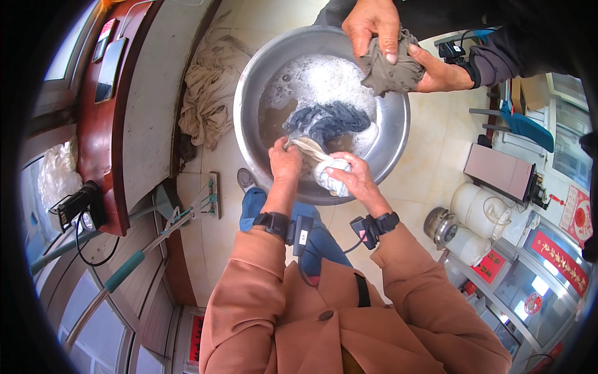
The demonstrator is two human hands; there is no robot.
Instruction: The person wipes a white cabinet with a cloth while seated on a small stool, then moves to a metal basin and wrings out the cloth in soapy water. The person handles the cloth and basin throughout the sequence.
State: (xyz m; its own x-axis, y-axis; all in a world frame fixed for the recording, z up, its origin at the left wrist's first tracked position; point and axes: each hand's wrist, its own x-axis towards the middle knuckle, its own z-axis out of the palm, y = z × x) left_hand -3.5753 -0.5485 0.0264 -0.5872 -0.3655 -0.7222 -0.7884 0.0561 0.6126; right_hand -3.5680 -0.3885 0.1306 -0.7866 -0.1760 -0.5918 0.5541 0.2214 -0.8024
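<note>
A wide metal basin (395,154) holds murky water topped with white suds (327,79). Over its near side my left hand (286,161) grips one end of a pale, wet cloth (310,148). My right hand (352,176) holds the other end, a bunched part with white and bluish stripes (331,176). Between my hands the cloth is twisted. A dark blue-grey cloth (329,119) lies half sunk in the suds just beyond it. At the basin's far right, another person's two hands (378,28) squeeze a grey-brown cloth (391,65).
Beige crumpled cloths (212,89) lie on the floor left of the basin. A mop (124,271) leans at the left, below a red-brown tabletop (100,140) with a phone (110,70). On the right stand a kettle (440,227), white plastic containers (481,210) and a blue chair (528,124).
</note>
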